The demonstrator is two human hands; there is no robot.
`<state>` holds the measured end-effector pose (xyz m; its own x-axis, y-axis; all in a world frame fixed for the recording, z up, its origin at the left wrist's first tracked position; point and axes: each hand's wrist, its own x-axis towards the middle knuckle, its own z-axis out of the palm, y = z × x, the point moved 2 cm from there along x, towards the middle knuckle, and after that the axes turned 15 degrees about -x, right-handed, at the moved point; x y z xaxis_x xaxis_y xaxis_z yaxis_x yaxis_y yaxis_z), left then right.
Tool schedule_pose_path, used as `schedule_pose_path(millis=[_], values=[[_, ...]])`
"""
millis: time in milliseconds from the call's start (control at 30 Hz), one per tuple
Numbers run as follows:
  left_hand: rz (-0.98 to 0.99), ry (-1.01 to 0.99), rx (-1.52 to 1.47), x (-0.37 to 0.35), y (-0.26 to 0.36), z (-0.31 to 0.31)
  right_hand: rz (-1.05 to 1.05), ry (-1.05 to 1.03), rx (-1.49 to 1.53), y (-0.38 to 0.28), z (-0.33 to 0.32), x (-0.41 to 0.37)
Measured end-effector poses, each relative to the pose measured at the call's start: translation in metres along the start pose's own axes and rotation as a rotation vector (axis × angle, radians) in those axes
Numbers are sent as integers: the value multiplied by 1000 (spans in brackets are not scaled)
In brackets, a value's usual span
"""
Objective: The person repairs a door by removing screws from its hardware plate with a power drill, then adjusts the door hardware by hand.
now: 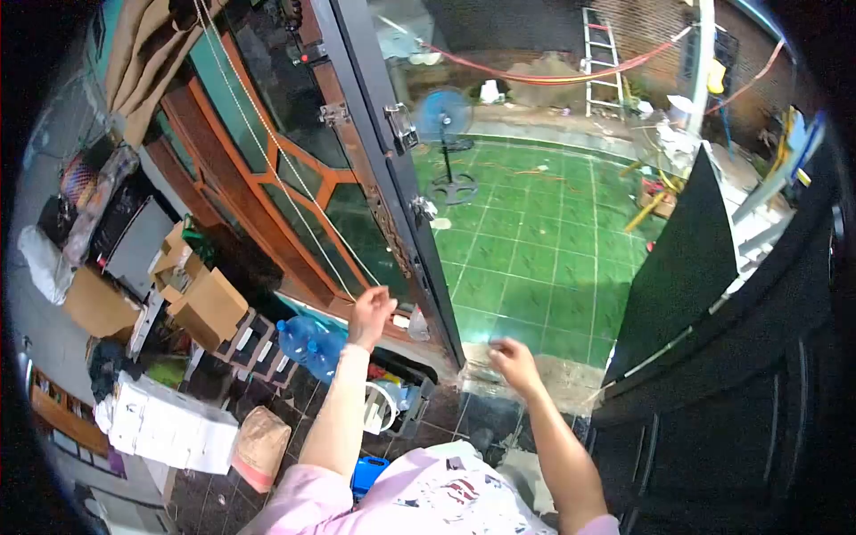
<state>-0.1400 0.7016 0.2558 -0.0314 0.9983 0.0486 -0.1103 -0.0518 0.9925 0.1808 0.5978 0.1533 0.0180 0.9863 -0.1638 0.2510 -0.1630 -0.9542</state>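
My left hand (370,317) is raised in front of the door frame, its fingers curled together. Two pale cords (314,198) run down the window and end close to it in this view. My right hand (515,366) is held over the doorway threshold (571,388), thumb and fingers bent inward. I cannot tell whether anything small is pinched in either hand. Between the hands stands the edge of a dark open door (406,192) with metal latches. Blue water bottles (314,342) stand beyond my left forearm.
Past the doorway lies a green tiled floor (535,241) with a standing fan (446,134), a red hammock (571,76) and a ladder (603,62). A black door panel (673,259) borders the right. Cardboard boxes (209,308), a white box (169,428) and a paper sack (261,446) are at left.
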Motion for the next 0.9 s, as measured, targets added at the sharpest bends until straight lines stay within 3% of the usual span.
schedule_pose_path(millis=[33,133,167,233,367,533,567,633,700,800,833,900], values=[[84,39,61,24,3,10,-106,-58,-103,-42,0,23],[270,108,431,77,-18,22,-128,-233,-26,-84,3,73],[177,193,527,75,-8,38,-149,-274,-17,-92,4,88],[135,338,583,81,-12,58,-181,-348,-3,-106,5,119],[300,528,563,72,-1,89,-218,-547,63,-112,18,163],[188,553,648,74,-11,82,-115,-773,274,-122,44,187],[182,485,605,74,-11,78,-99,-811,306,-124,47,189],[-12,395,522,80,-44,32,-128,-807,301,-133,52,188],[-10,391,434,70,-35,41,-144,-802,336,-137,68,188],[21,505,458,68,-54,29,-306,-505,163,-145,77,190],[-109,439,427,63,-8,65,-367,-400,92,-144,80,188],[-62,474,408,57,-2,76,-377,-306,137,-136,90,191]])
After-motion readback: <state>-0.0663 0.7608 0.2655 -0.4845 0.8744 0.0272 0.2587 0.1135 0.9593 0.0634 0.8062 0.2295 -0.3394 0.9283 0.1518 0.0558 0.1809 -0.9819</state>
